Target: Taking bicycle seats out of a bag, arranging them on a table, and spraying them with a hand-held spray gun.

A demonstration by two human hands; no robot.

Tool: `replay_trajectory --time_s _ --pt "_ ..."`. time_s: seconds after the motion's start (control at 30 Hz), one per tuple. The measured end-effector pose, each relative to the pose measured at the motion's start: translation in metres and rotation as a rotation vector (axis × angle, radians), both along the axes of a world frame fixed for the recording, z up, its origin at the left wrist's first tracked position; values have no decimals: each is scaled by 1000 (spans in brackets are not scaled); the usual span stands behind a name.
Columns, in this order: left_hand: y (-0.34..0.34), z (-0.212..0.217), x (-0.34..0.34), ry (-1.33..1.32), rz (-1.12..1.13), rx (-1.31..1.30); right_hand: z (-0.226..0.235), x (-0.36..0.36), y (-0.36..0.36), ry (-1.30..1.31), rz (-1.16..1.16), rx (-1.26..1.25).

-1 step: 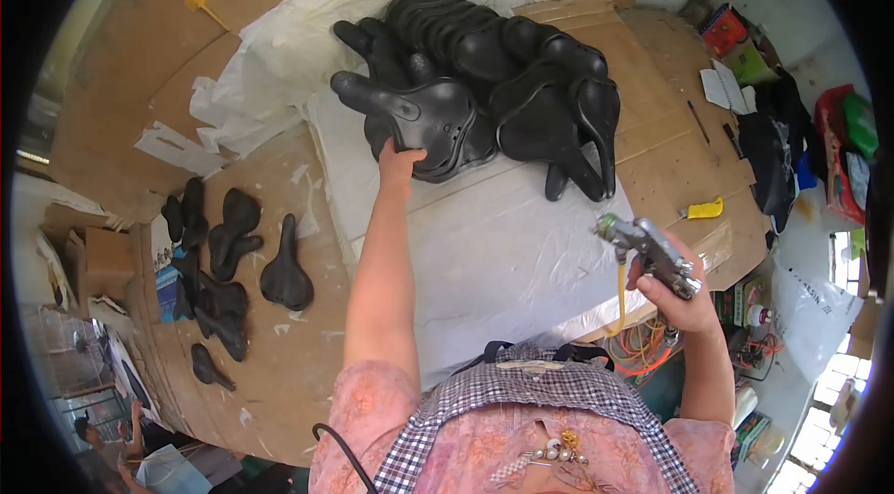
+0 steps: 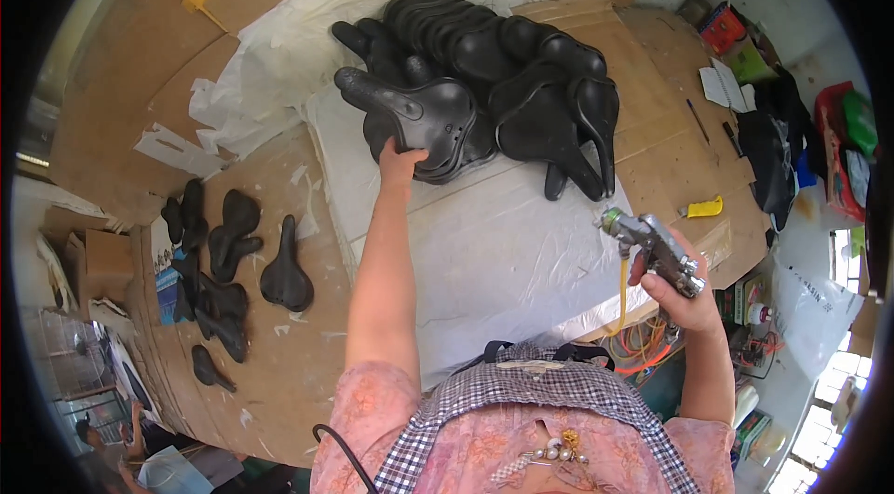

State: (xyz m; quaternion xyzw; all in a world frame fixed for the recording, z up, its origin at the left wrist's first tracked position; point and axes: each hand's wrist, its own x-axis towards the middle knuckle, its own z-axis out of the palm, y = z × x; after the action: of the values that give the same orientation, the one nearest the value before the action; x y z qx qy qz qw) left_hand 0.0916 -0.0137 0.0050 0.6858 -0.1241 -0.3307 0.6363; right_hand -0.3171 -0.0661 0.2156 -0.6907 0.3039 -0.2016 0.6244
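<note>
On the tabletop (image 2: 521, 252), covered with a pale plastic sheet, a heap of black bicycle saddles (image 2: 503, 84) sits at the far side, and we reach into it with our left hand (image 2: 402, 163). Its fingers are closed over the broad rear edge of the nearest saddle (image 2: 419, 117), which lies at the front of the heap with its narrow nose pointing away to the left. Our right hand (image 2: 675, 294) is wrapped around the grip of a metal spray gun (image 2: 652, 243), held up off the right edge of the tabletop with its nozzle aimed toward the heap — whether a finger presses the trigger we cannot tell. A yellow hose (image 2: 622, 294) hangs down from the gun.

We judge the saddle to be a light, stiff moulded shell with a smooth, slightly glossy face, so it should lift easily in one hand without flexing. The wide rear rim, where our fingers already curl under, looks like the surest hold; the slim nose would let it swing. Stacked as loosely as they are, neighbouring saddles could slide when this one comes away.

Off to the left, more black saddles (image 2: 233, 261) lie spread out singly on brown cardboard (image 2: 279, 373) — well apart from the heap.
</note>
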Motion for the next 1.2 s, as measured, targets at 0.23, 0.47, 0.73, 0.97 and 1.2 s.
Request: replay_trajectory --time_s 0.23,0.47,0.73,0.97,1.2 --pt "54 -31 -50 303 -48 -130 -28 9 -6 189 98 8" --pt "259 -10 25 -23 493 -285 -18 42 -15 119 142 -164" --pt "132 -69 47 22 396 -98 4 56 -13 -133 110 -160" --pt "6 -23 -5 398 133 -94 -36 57 -5 260 248 -11" --pt "102 50 77 317 616 -912 -8 97 -22 -86 55 -91"
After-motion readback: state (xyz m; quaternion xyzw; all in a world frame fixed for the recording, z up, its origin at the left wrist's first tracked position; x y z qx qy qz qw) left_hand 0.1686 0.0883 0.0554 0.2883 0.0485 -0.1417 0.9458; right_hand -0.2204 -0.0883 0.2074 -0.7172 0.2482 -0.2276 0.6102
